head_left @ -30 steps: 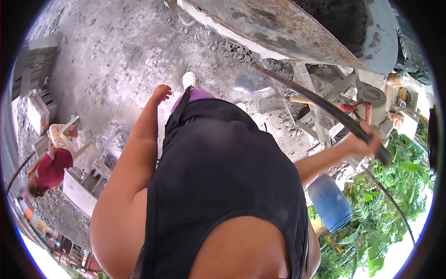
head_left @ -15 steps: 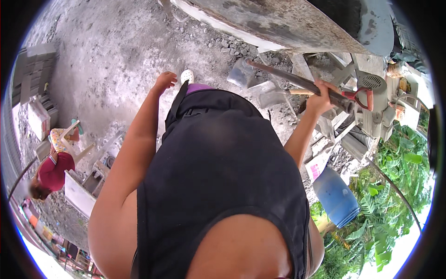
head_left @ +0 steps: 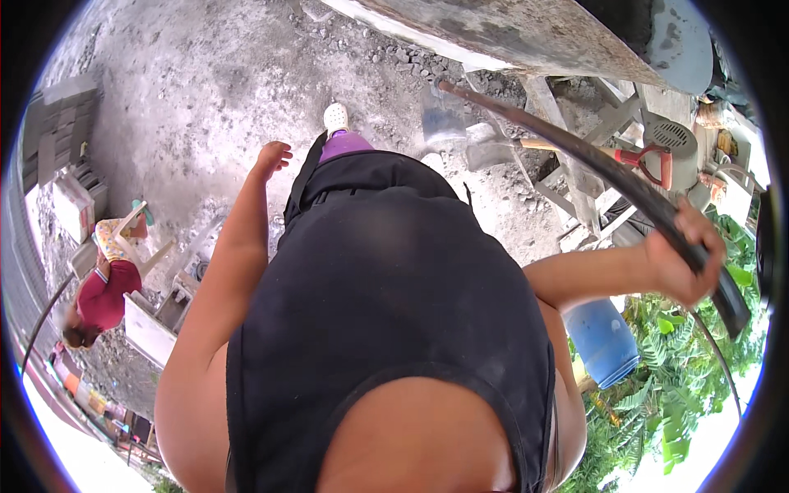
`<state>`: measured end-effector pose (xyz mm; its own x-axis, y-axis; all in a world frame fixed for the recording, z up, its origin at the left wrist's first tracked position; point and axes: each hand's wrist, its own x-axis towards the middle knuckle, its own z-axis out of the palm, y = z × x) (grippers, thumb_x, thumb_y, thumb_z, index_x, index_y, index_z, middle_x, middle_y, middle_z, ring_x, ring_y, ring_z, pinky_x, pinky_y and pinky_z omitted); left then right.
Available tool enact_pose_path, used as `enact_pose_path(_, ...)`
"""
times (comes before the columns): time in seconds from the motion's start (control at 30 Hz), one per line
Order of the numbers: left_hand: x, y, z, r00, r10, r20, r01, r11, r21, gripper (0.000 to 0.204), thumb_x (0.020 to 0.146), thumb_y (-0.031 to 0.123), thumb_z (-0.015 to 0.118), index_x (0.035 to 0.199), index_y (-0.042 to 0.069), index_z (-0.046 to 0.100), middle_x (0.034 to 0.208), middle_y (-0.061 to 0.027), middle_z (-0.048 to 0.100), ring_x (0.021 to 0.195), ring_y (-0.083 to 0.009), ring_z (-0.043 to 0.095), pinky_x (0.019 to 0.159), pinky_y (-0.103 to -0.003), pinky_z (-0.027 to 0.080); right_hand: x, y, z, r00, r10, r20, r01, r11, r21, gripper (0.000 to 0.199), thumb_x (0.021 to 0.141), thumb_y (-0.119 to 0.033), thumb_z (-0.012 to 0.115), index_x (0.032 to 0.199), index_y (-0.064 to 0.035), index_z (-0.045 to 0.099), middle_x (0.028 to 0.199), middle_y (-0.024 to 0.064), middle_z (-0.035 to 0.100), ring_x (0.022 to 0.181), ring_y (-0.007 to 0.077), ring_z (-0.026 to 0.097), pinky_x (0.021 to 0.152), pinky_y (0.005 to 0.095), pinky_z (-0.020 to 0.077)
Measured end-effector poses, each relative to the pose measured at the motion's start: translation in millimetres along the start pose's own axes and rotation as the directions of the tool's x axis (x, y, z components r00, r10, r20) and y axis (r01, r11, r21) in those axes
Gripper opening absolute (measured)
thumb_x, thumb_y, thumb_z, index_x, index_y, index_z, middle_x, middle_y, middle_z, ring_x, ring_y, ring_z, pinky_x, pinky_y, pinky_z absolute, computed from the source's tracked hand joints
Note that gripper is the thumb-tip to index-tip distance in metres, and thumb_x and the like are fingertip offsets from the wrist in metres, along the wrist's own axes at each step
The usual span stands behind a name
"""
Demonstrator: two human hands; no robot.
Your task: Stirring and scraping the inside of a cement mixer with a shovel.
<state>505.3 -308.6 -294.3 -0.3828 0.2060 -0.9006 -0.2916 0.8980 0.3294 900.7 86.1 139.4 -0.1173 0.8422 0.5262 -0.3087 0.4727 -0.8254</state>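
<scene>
My right hand (head_left: pixel 686 256) is wrapped round a long dark pole (head_left: pixel 575 146) near its thick end. The pole slants from beside the blue barrel up to a brown tip near the rubble at the top. Below the pole a shovel shows, with a red D-shaped handle (head_left: pixel 664 166), a wooden shaft and a dusty grey blade (head_left: pixel 490 156). Empty, my left hand (head_left: pixel 274 156) hangs over the dusty ground with its fingers loosely bent and apart. A white clog (head_left: pixel 335 117) is on my foot close to that hand.
A large concrete-crusted slab or trough (head_left: pixel 485 37) spans the top. Scrap planks (head_left: pixel 608 123) and a grey perforated chair back (head_left: pixel 670 135) lie at right, with a blue barrel (head_left: pixel 606 341) and plants below. At left, a person in red (head_left: pixel 107 292) sits near stacked blocks (head_left: pixel 62 131).
My right hand has swung outward to the right and nearer, lifting the pole's thick end along with it. The left hand has shifted slightly left and down, still empty.
</scene>
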Motion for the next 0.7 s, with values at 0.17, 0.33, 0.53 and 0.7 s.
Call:
enact_pose_path(0.17,-0.7,36.8,13.8,0.990,0.087,0.114,-0.088,0.996,0.000,0.034,0.083,0.030,0.046,0.107,0.008,0.058,0.096,-0.0086,0.063,0.075,-0.0185,0.058,0.068,-0.033,0.044,-116.3,229.0,25.2,0.948,0.027,-0.316,-0.163,0.896,-0.413,0.016,0.065,0.005,0.059,0.066,-0.0051,0.046,0.062,0.0084,0.059,0.059,0.0196,0.058,0.068,0.0333,0.0497)
enact_pose_path(0.33,-0.8,71.1,15.5,0.961,0.243,0.131,-0.250,0.968,0.037,0.034,0.082,0.030,0.046,0.106,0.008,0.058,0.094,-0.0076,0.064,0.075,-0.0177,0.058,0.066,-0.030,0.043,-126.8,230.8,47.0,0.934,0.298,-0.198,-0.336,0.921,-0.199,0.016,0.069,0.004,0.065,0.072,-0.0019,0.050,0.067,0.0088,0.059,0.063,0.0176,0.058,0.071,0.0305,0.0480)
enact_pose_path(0.53,-2.3,60.4,20.1,0.970,0.243,-0.009,-0.242,0.961,-0.132,0.029,0.080,0.026,0.049,0.099,0.007,0.060,0.083,-0.0063,0.064,0.063,-0.0156,0.057,0.055,-0.028,0.042,-151.3,215.6,49.6,0.936,0.346,-0.068,-0.352,0.919,-0.179,0.018,0.069,-0.002,0.074,0.067,-0.0043,0.057,0.066,0.0027,0.055,0.063,0.0103,0.051,0.062,0.0246,0.0417)
enact_pose_path(0.7,13.6,-1.2,19.1,0.996,0.079,0.042,-0.076,0.994,-0.076,0.031,0.081,0.027,0.046,0.102,0.008,0.059,0.088,-0.0082,0.064,0.067,-0.0193,0.057,0.059,-0.033,0.042,-80.0,142.2,45.3,0.954,0.270,0.131,-0.287,0.949,0.133,0.004,0.076,-0.003,0.054,0.073,-0.0021,0.050,0.062,0.0093,0.052,0.054,0.0211,0.049,0.065,0.0416,0.0440)
